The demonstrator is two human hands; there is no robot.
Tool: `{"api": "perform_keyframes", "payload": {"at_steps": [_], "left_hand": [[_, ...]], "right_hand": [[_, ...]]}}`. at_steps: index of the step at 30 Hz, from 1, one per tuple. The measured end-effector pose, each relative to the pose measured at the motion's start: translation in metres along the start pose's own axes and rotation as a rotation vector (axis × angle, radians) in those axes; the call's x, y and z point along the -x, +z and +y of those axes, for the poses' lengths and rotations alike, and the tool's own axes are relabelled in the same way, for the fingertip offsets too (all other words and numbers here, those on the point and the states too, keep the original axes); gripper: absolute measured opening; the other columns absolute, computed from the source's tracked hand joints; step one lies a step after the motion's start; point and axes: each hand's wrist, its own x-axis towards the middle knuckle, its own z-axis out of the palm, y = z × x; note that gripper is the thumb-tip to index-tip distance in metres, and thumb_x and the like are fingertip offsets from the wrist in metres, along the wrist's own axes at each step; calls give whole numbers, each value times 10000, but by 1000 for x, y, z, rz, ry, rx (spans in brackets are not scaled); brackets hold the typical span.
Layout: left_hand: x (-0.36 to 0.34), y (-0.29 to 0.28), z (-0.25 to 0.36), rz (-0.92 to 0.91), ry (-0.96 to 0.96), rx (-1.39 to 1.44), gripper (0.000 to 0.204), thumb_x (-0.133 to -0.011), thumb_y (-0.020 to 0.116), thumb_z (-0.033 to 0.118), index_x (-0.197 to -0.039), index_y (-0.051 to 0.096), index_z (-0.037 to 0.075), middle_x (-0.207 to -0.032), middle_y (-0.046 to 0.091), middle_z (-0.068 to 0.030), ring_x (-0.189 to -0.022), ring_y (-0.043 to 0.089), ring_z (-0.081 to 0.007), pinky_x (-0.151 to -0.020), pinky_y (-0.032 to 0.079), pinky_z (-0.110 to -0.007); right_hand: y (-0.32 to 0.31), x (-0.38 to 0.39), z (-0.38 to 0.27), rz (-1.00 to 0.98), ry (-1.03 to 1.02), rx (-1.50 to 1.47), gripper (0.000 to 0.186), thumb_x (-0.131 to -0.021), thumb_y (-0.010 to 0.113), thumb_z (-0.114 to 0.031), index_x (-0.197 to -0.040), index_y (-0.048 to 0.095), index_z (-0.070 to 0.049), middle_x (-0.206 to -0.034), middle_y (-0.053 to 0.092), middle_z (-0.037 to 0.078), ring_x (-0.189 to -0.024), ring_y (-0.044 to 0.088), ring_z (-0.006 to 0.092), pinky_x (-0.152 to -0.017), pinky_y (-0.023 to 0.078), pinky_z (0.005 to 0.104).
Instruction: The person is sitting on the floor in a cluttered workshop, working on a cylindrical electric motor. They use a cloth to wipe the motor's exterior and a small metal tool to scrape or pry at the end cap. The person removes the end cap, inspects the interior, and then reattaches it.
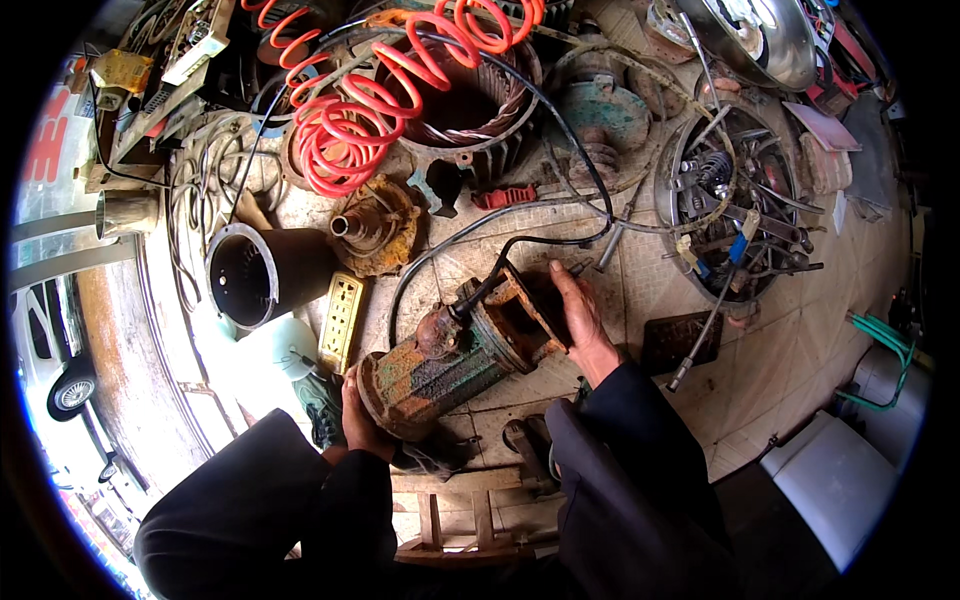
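A rusty electric motor (440, 375), with traces of green paint, lies tilted across the middle, its black cable (530, 238) running up from a fitting on its side. My left hand (363, 422) holds its lower left end; those fingers are partly hidden behind the body. At the upper right end, my right hand (585, 322) grips beside the open rusty flange (530, 312), thumb up and other fingers mostly hidden. A shaft end sticks out near the right thumb. Left of the motor sits a yellow power strip (342, 318).
A dark metal cylinder (300, 270) and a rusty end cover (385, 232) lie beyond the motor. Red coiled hose (355, 135) hangs over a finned motor housing (505, 125). Tools fill a round basin (675, 205) at right, where a long socket wrench (700, 352) leans out.
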Motion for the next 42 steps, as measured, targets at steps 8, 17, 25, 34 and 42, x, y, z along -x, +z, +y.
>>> {"api": "perform_keyframes", "payload": {"at_steps": [8, 17, 25, 34, 42], "left_hand": [[10, 29, 9, 74, -327, -2, 536, -1049, 376, 452, -1439, 501, 106, -1418, 567, -149, -1259, 568, -372, -1073, 460, -539], [11, 47, -2, 90, -536, -59, 535, -1010, 394, 416, -1374, 574, 69, -1336, 643, -149, -1224, 611, -343, -1073, 469, -512], [-1, 41, 19, 136, -268, -183, 514, -1007, 456, 394, -1340, 584, 24, -1255, 665, -157, -1120, 661, -320, -981, 537, -465], [-9, 66, 32, 278, -104, -347, 366, -1025, 469, 302, -1105, 644, -10, -994, 681, -119, -872, 660, -242, -802, 542, -387], [-28, 34, -2, 404, 318, -822, 298, -1008, 473, 283, -869, 600, 52, -750, 553, -7, -655, 525, -132, -595, 435, -308]], "right_hand": [[3, 34, -33, 259, 158, 178, 427, -949, 662, -459, -990, 675, -34, -1029, 603, 26, -977, 493, 150, -882, 415, 359], [-17, 46, -49, 274, 101, 169, 416, -952, 676, -311, -1187, 660, 32, -1222, 646, 110, -1136, 550, 189, -1019, 410, 352], [-3, 15, -48, 120, 72, 82, 198, -981, 621, -145, -865, 636, 14, -816, 597, 43, -742, 508, 124, -661, 453, 356], [22, 4, -57, 208, 53, 415, 251, -997, 622, -181, -896, 665, 45, -867, 670, 99, -774, 591, 163, -696, 478, 357], [12, 2, -46, 154, 19, 231, 255, -1002, 614, -184, -945, 687, 53, -881, 696, 98, -764, 613, 162, -706, 493, 355]]}}
